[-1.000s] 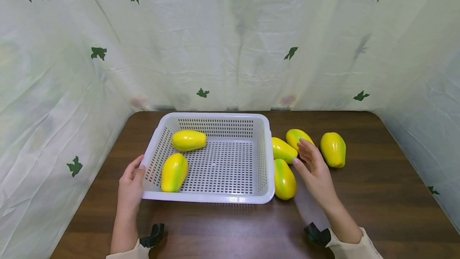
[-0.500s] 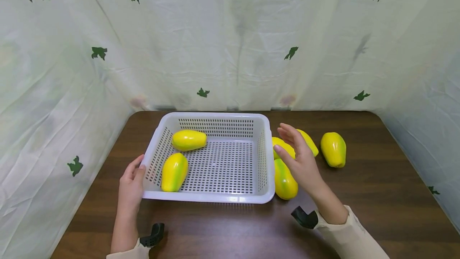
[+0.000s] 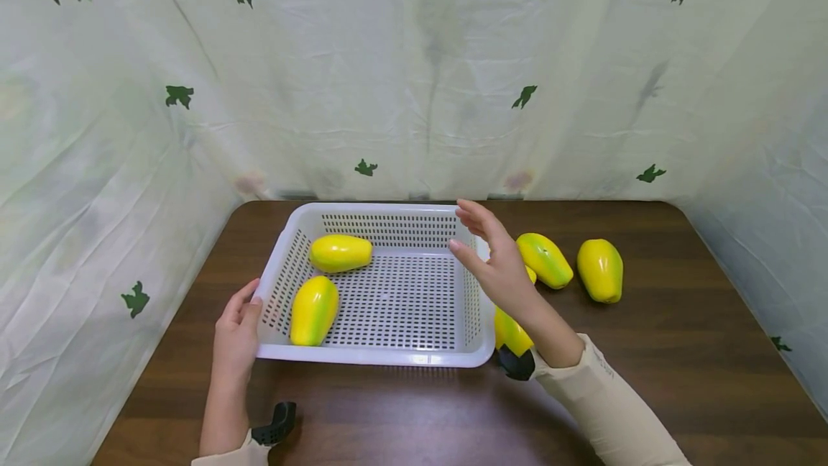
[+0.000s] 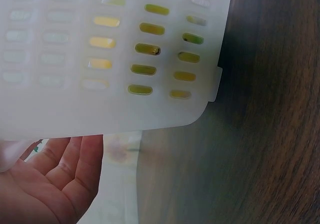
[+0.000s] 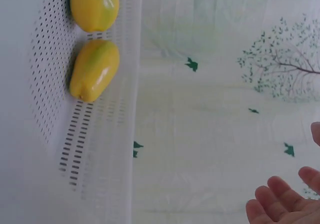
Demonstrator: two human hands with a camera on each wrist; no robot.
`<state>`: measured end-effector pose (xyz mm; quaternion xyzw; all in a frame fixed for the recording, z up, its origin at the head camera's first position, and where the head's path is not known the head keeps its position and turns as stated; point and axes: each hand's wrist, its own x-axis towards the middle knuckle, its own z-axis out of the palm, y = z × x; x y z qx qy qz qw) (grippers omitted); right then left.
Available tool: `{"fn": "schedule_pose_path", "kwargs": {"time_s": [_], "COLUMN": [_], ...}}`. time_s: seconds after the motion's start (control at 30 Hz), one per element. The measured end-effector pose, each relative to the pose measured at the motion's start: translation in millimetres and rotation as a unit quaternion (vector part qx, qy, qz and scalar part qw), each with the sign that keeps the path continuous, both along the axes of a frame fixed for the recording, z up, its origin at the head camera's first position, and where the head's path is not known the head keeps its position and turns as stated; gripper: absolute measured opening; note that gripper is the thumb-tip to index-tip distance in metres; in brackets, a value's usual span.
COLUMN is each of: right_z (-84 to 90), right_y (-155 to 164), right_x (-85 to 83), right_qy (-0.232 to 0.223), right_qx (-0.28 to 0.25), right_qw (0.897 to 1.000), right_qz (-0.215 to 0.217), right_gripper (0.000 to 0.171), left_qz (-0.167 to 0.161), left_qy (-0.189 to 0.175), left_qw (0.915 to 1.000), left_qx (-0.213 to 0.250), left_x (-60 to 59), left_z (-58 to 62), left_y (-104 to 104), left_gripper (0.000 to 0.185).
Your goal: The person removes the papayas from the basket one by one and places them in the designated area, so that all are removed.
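A white perforated plastic basket [image 3: 375, 356] stands on the table with two yellow papayas inside, one at the back left [image 3: 341, 253] and one at the front left [image 3: 314, 311]. At the basket's left side my left hand [image 3: 236, 333] grips the rim, thumb above and fingers below; the left wrist view shows these fingers [image 4: 82, 164] against the rim. Over the basket's right rim hovers my right hand [image 3: 494, 257], fingers spread and holding nothing. My right hand and forearm partly cover two papayas, the nearer one [image 3: 511, 333] beside the basket.
Two more papayas lie to the right on the brown wooden table [image 3: 673, 351], one near the hand [image 3: 545, 260] and one farther right [image 3: 599, 270]. A pale curtain [image 3: 388, 92] with leaf prints hangs behind the table and along its sides.
My right hand has moved left, from above the loose papayas to over the basket's right rim. My left hand, the basket and the papayas stay where they were.
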<state>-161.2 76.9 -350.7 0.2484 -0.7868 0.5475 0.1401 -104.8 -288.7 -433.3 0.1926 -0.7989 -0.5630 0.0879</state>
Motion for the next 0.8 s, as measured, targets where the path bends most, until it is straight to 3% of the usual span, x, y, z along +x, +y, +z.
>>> {"fn": "schedule_pose_path", "kwargs": {"time_s": [0.07, 0.17, 0.37, 0.47, 0.57, 0.7, 0.8], "right_z": [1.8, 3.2, 1.4, -1.7, -5.1, -11.3, -16.9], "right_y": [-6, -16, -38, -50, -62, -77, -87], "right_x": [-4.0, -10.2, -25.9, -35.1, -43.6, -53.6, -60.9], "right_qy": [0.004, -0.002, -0.022, -0.027, -0.033, -0.043, -0.050], "right_qx": [0.002, 0.009, 0.015, 0.026, 0.052, 0.095, 0.120], "right_qw": [1.000, 1.000, 0.998, 0.997, 0.994, 0.989, 0.986], "right_qz": [0.008, 0.021, 0.059, 0.074, 0.089, 0.101, 0.101], "right_gripper": [0.052, 0.052, 0.052, 0.053, 0.053, 0.055, 0.056], "left_qz": [-0.005, -0.006, -0.013, -0.011, -0.020, -0.019, -0.006], "left_qy": [-0.003, -0.003, 0.023, 0.025, 0.020, 0.011, 0.012], "left_qw": [1.0000, 0.9999, 0.9990, 0.9988, 0.9991, 0.9996, 0.9998], "left_qx": [-0.003, -0.008, -0.035, -0.040, -0.031, -0.019, -0.017], "left_x": [-0.8, -6.4, -23.8, -26.3, -21.5, -11.6, -10.2], "left_z": [-3.3, -19.4, -63.5, -69.4, -56.6, -30.6, -25.0], "left_y": [-2, -13, -43, -46, -40, -24, -18], "left_gripper": [0.051, 0.052, 0.047, 0.046, 0.047, 0.049, 0.048]}}
